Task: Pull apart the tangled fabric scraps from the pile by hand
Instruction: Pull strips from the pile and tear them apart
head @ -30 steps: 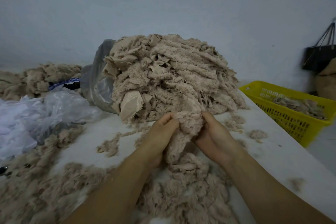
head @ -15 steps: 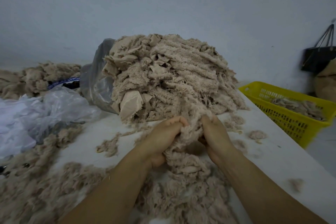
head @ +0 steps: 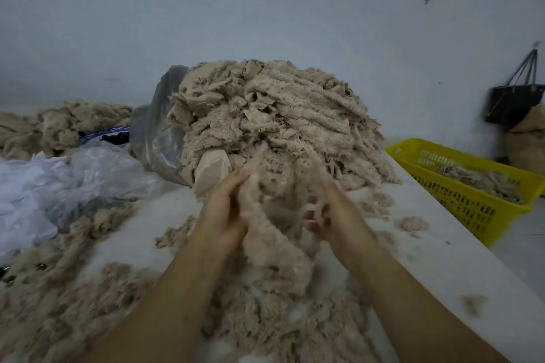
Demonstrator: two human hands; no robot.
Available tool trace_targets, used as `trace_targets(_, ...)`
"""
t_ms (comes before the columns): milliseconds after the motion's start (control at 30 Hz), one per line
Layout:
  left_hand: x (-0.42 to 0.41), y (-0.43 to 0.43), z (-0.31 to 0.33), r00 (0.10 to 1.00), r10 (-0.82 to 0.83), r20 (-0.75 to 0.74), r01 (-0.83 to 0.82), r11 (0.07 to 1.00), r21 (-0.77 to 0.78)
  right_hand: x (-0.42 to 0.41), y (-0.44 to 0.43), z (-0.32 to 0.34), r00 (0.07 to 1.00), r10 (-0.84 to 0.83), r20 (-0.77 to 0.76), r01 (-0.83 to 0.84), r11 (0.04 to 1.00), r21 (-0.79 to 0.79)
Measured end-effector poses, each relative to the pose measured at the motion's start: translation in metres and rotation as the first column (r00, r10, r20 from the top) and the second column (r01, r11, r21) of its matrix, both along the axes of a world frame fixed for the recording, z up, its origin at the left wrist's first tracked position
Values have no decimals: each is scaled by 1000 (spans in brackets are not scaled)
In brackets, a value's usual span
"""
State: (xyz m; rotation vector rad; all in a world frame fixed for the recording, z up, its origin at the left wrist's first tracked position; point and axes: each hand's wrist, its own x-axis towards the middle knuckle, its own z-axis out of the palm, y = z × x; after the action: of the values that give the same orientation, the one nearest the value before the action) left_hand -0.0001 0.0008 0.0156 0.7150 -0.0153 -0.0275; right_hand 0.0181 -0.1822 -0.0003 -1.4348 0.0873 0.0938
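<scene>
Presently: fleece strip (head: 265,233), lengthwise from scrap pile (head: 295,115) toward the person, gripped by left hand (head: 224,212); right hand (head: 333,215), blurred, pinching its right fringe.

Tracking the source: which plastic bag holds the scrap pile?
The grey plastic bag at centre, tall scrap pile spilling out; the whitish plastic bag lies crumpled at left.

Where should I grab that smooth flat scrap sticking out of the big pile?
Probably pinch the flat scrap by its lower edge, coming from the front left. That end juts free of the pile toward the table, while its top is buried.
</scene>
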Motion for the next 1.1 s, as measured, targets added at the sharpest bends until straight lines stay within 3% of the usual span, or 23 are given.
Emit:
trace_targets(67, 2, -5, -3, 1000, -15, 26, 15, 1000, -9, -11, 13, -3, 963, 256, 83, -238, 954, -184)
trace_targets(167, 6, -5, 0, 997, 78, 4, -78, 991, -109, -24, 18, -4, 811, 562, 159, -487, 801, -347)
trace_targets(233, 10, -1, 3, 984, 171, -52, -177, 972, -152, -22, 16, -9, 774, 612, 161, -453, 714, -533)
trace_targets(300, 12, 5, 3, 977, 209, -43, -213, 958, -191, -11, 12, -14, 850, 480, 217, -258, 738, -624)
trace_targets(333, 11, 7, 5, 976, 216, -26, -216, 954, -208, -6, 9, -11, 908, 354, 223, -188, 820, -540)
trace_targets(400, 11, 9, 6, 976, 216, -15, -215, 958, -192, -2, -1, -2, 980, 150, 133, -129, 980, -151)
trace_targets(433, 11, 7, 6, 977, 214, -12, -213, 964, -158, 0, -6, 1, 989, 111, 94, -113, 993, 20)
trace_targets(567, 8, -3, 2, 976, 220, 9, -219, 971, 96, 3, -17, 2, 986, 147, 80, -164, 936, 310)
trace_targets(633, 4, -5, 1, 968, 243, 55, -249, 929, 273, 2, -17, 4, 985, 150, 80, -168, 939, 300)
trace_targets(733, -3, -12, 0, 960, 248, 132, -281, 856, 434, -4, -9, 6, 991, 111, 78, -107, 993, -55)
trace_targets(833, -7, -22, -4, 962, 153, 227, -258, 782, 567, -16, 4, 5, 938, 218, 270, -138, 948, -285)
trace_targets(967, -10, -33, -10, 961, -75, 265, -158, 638, 754, -15, 9, 5, 954, 130, 269, -85, 982, -171)
trace_targets(1100, -11, -36, -6, 979, -124, 162, -63, 572, 818, -11, 4, 6, 969, 1, 246, 12, 999, -51)
